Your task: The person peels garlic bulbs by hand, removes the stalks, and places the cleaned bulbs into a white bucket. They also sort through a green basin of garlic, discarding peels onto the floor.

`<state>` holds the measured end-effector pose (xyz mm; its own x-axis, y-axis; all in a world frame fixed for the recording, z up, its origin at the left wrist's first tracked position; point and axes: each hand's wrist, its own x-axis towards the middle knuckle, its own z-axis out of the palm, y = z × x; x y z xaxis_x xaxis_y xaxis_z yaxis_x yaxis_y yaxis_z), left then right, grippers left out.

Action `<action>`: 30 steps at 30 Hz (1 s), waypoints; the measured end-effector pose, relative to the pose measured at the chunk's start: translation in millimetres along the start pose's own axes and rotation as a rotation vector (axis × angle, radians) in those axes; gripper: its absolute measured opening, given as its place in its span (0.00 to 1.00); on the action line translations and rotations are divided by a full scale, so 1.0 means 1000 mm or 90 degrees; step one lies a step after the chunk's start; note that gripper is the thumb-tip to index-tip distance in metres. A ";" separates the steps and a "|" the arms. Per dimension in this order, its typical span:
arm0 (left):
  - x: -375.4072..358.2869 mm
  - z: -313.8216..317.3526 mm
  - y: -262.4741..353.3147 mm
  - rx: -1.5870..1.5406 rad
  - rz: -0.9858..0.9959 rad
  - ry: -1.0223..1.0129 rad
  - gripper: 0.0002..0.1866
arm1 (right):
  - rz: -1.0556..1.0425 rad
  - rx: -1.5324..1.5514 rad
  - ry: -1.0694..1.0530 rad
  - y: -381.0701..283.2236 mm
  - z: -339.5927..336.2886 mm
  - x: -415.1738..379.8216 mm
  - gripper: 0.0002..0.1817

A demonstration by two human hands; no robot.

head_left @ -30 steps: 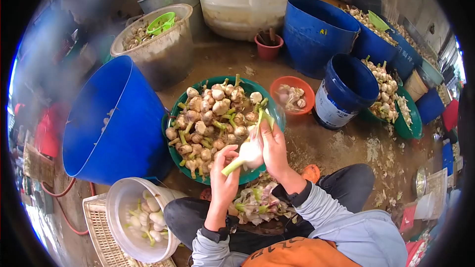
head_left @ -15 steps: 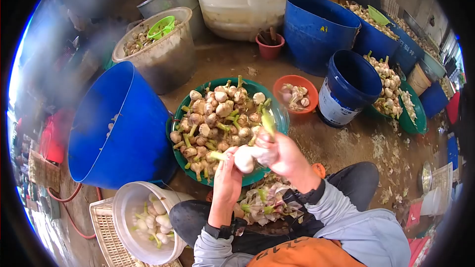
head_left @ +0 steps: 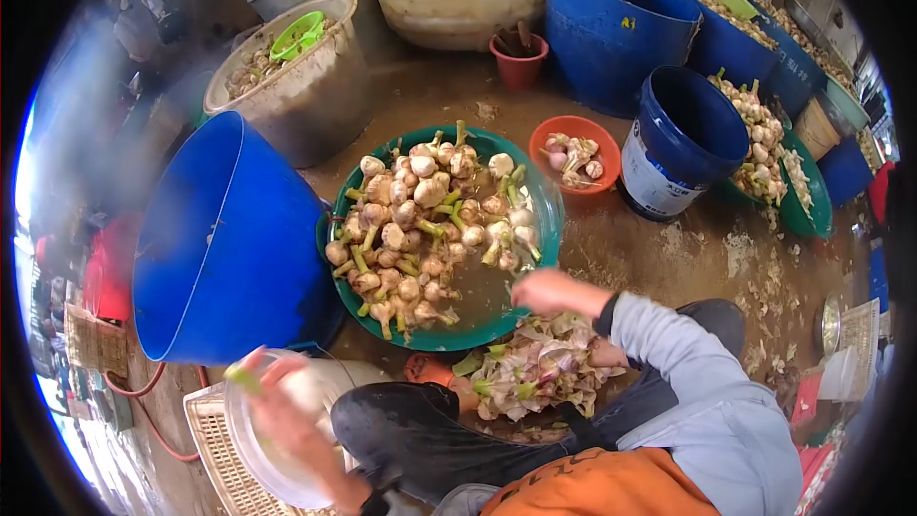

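Note:
My left hand [head_left: 291,425], smeared by motion, is over the white bucket [head_left: 229,420] at lower left. It is closed on a pale garlic bulb [head_left: 304,390] with a green stem. My right hand [head_left: 549,292] is curled closed at the near right rim of the green basin [head_left: 478,333]; whatever its fingers hold is hidden. Several unpeeled garlic bulbs [head_left: 401,215] with stems fill much of that basin, and some water shows on its right side. Between my legs lies a heap of papery garlic skins [head_left: 540,373].
A tall blue tub [head_left: 215,248] stands left of the basin. To the right are a small orange bowl [head_left: 611,148] of garlic and a dark blue bucket [head_left: 640,158]. Larger tubs line the back. A pale crate [head_left: 212,430] sits under the white bucket.
My hands have parted. My left hand has carried the garlic bulb down and left to the white bucket, while my right hand has moved slightly down beside the basin. The view has shifted a little.

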<state>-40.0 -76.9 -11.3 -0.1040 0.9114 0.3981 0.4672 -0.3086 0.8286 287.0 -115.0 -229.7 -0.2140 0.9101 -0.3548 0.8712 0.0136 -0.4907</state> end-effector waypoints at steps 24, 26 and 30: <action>-0.024 0.131 0.008 0.146 0.222 -0.307 0.31 | -0.108 0.998 0.183 -0.133 -0.085 -0.015 0.19; -0.031 0.127 0.016 0.120 0.224 -0.292 0.31 | -0.130 0.894 0.212 -0.129 -0.090 -0.028 0.18; -0.034 0.124 0.024 0.025 0.255 -0.269 0.31 | -0.151 0.753 0.264 -0.137 -0.109 -0.054 0.17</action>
<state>83.6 -81.3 -54.2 0.4425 0.7580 0.4791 0.4313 -0.6483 0.6274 227.6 -120.8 -57.1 0.0297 0.9995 0.0079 -0.1383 0.0119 -0.9903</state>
